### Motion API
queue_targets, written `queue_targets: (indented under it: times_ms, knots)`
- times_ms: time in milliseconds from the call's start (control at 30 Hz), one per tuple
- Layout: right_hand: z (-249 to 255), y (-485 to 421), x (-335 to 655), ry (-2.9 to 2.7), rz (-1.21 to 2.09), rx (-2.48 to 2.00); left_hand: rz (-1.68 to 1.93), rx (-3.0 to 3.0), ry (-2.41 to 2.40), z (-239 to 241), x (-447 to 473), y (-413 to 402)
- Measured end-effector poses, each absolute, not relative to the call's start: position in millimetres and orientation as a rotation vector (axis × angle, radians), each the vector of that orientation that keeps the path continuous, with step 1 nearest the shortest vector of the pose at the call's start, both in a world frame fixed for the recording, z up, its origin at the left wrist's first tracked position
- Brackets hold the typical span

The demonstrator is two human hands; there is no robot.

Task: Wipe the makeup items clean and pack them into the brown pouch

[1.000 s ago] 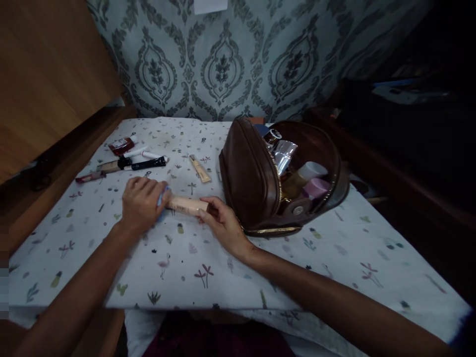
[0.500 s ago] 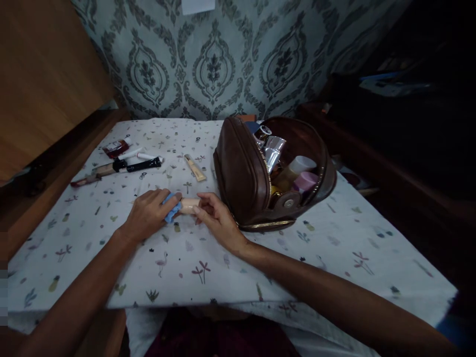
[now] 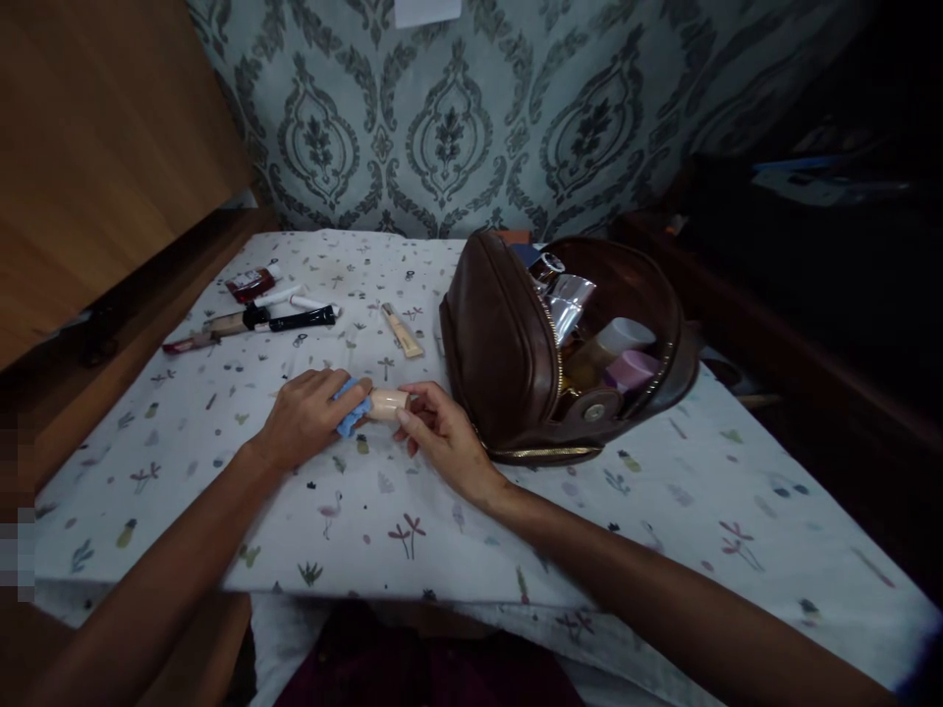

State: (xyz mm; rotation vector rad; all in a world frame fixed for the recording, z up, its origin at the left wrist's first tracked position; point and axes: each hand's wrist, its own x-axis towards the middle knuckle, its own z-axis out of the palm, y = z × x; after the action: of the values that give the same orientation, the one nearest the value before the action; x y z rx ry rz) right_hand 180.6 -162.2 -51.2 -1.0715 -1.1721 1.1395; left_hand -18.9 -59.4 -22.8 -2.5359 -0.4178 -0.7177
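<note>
Between my hands, low over the patterned tablecloth, lies a beige foundation bottle on its side. My left hand is closed around a crumpled blue cloth, pressed on the bottle's left end. That end is hidden by the cloth and fingers. My right hand pinches the bottle's right end between thumb and fingers. Just beyond the hands lies a small beige tube. To the right of my right hand stands an unzipped brown leather cosmetic bag.
Inside the bag are a silver container, a pink-capped item and a white-capped bottle. At the back left lie a dark red bottle, a black tube, white sticks and lip gloss tubes. A wooden cabinet borders the left.
The view has shifted, so everything sits slightly further right. Both hands keep hold of the cloth and bottle, with little visible change in grip.
</note>
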Motion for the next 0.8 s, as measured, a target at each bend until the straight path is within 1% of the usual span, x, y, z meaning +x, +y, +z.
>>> queue_targets:
  times_ms: [167,400,633,800]
  knots:
    - [-45,-166,183,-1.234,1.19,-1.179,-0.731,-2.507,-0.372,-19,-17,-64]
    - [-49,-164,179,-1.236,0.993,-1.23,-0.737,-2.504,-0.417,-18,-17,-66]
    - [-41,-168,182,-1.29,1.108,-1.27,-0.718,-2.46,-0.379,-15,-17,-71]
    - [-36,-170,183,-1.307,1.094,-1.302,-0.751,-2.475,-0.355,-14,-17,-73]
